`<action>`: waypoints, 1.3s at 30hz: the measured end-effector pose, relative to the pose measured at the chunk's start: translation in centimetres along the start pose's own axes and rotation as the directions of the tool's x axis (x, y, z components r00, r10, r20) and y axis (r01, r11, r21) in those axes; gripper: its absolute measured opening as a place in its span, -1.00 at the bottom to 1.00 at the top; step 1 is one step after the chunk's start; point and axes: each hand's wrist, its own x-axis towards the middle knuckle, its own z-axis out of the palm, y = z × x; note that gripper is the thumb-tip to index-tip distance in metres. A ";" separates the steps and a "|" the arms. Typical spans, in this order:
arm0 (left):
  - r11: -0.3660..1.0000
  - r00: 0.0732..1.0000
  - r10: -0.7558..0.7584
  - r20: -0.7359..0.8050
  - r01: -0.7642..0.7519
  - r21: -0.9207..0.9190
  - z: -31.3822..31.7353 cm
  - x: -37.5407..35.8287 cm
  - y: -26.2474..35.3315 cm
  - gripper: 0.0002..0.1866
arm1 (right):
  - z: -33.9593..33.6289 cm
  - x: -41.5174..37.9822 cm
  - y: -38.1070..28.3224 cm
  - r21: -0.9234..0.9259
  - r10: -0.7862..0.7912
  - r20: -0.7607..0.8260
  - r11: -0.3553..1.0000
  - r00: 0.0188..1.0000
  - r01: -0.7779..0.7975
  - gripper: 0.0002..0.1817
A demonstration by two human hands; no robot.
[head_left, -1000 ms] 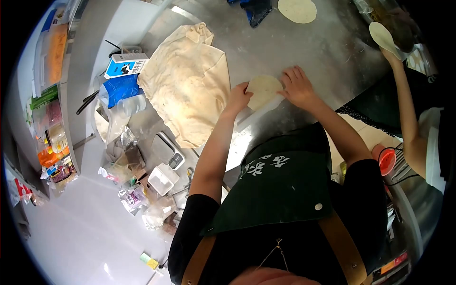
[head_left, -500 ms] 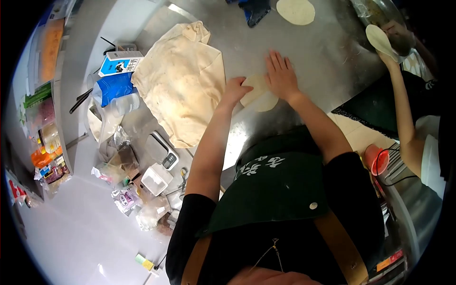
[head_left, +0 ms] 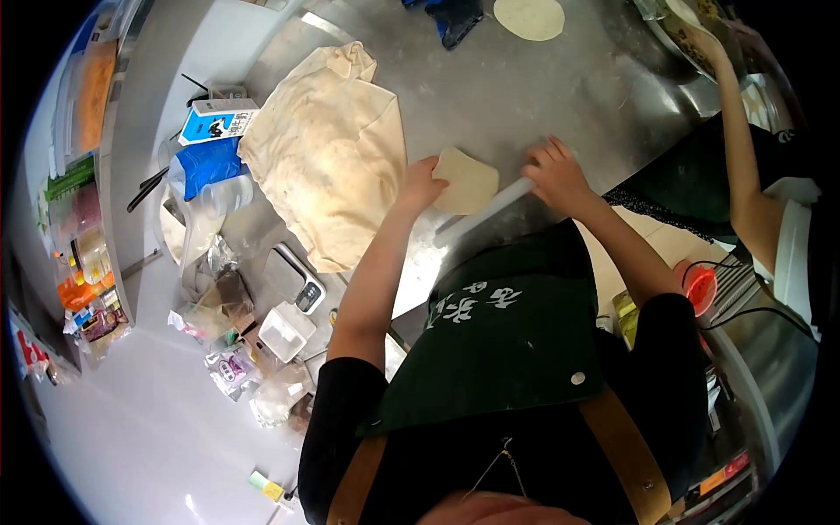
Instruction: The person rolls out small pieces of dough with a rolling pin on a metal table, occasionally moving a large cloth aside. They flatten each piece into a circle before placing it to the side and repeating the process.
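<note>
A flat, pale dough round (head_left: pixel 471 184) lies on the metal worktop with its outline a little uneven. My left hand (head_left: pixel 422 185) pinches it along the left edge, thumb over the dough. Just below and to the right, a white rolling pin (head_left: pixel 481 214) lies slantwise, apart from or barely touching the dough's lower edge. Its upper end goes under my right hand (head_left: pixel 556 178), which grips it with curled fingers.
A cream cloth (head_left: pixel 324 157) covers something left of my left arm. Another dough round (head_left: pixel 529 17) lies at the far side, near a dark blue item (head_left: pixel 451 19). At right, a co-worker's arm (head_left: pixel 739 157) reaches over a metal bowl (head_left: pixel 678 39). A scale (head_left: pixel 297 278) sits lower left.
My right hand has drawn back from the dough toward my body, and the rolling pin has come off the dough. My left hand still holds the dough's edge. The co-worker's hand moved to the bowl.
</note>
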 end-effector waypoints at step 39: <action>0.992 1.000 -0.005 -0.027 0.002 -0.122 1.2 1.3 0.1 -0.57 | 1.1 -1.8 -0.1 0.007 -0.034 -0.060 0.999 0.998 0.035 -0.70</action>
